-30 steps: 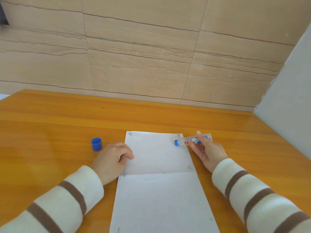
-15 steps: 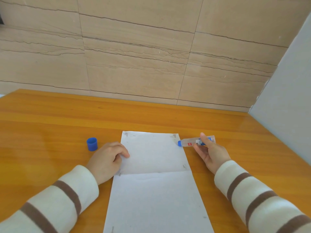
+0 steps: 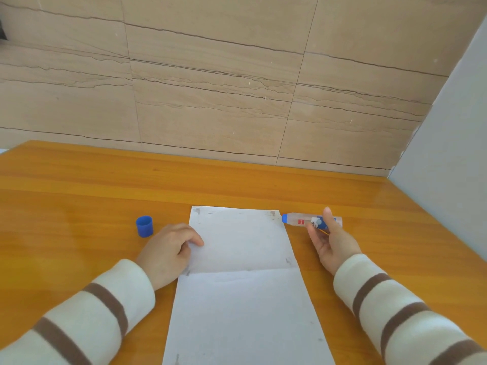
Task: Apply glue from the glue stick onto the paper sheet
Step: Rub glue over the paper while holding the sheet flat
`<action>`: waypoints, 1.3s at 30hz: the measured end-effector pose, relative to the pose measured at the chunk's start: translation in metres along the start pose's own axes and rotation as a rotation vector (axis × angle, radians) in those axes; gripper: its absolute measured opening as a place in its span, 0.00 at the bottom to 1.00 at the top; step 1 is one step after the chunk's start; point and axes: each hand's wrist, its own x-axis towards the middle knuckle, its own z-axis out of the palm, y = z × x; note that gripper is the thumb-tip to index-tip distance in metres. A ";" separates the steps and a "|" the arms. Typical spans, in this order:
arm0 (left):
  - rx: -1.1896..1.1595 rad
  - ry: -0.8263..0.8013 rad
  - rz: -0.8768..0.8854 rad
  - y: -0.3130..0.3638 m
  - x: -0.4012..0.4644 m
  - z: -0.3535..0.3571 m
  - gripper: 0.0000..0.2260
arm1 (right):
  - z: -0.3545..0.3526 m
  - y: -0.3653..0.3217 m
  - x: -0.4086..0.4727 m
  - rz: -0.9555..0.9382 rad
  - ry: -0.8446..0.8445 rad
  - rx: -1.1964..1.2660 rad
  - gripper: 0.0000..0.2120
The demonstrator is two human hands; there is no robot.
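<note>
Paper sheet [image 3: 245, 306] near end cut off by frame; glue stick [image 3: 303, 221] label unreadable.

A wall [image 3: 210, 75] of large beige stone-look tiles fills the upper half of the view, crossed by thin dark wavy veins that run mostly level, with fine grout lines between the tiles. At the right a plain pale grey panel [image 3: 453, 127] stands at an angle and meets the wall in a corner. Below them lies an orange-brown wooden table [image 3: 79, 193] with a glossy finish; its far edge sits against the wall and its right edge against the panel. Soft, even light falls on the wood, with a faint sheen near the right corner
</note>
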 end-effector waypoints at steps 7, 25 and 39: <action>-0.028 0.003 -0.017 0.004 -0.004 -0.004 0.15 | 0.016 0.007 -0.009 0.009 -0.050 0.019 0.19; -0.054 0.043 -0.105 0.003 -0.017 -0.015 0.14 | 0.079 0.070 -0.047 0.046 -0.376 -0.173 0.13; -0.080 0.000 -0.178 0.001 -0.013 -0.013 0.14 | 0.086 0.086 -0.054 0.092 -0.417 -0.300 0.18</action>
